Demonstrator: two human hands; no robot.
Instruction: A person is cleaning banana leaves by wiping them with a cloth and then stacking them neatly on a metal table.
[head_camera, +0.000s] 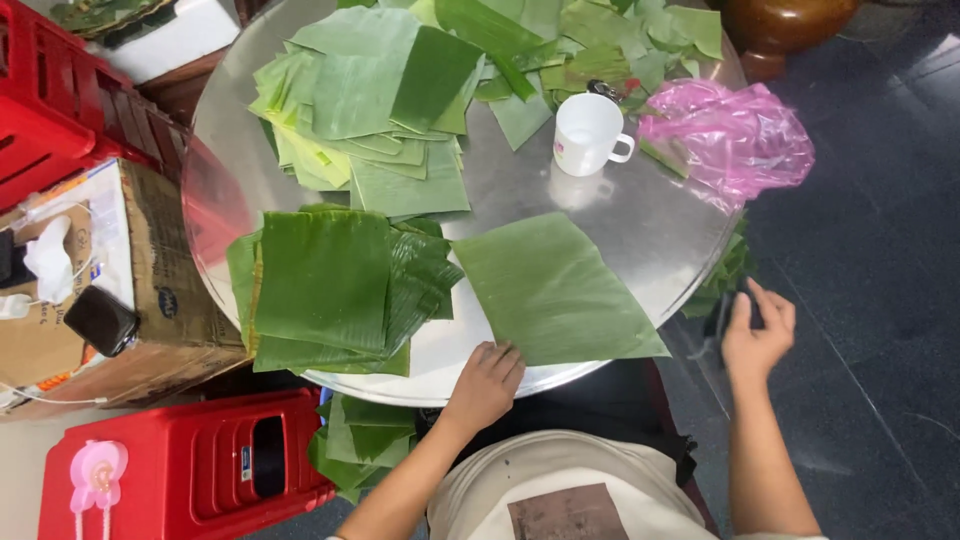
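A single banana leaf sheet lies flat on the round metal tabletop, near its 6 o'clock edge. The left hand rests with fingers spread on the sheet's near corner, pressing rather than clasping, so its grip is open; the sheet runs from the hand toward 1 o'clock. The right hand hangs off the tabletop at 4 o'clock, its grip loosely open beside a dark object I cannot identify. A leaf stack lies at 9 o'clock of the sheet.
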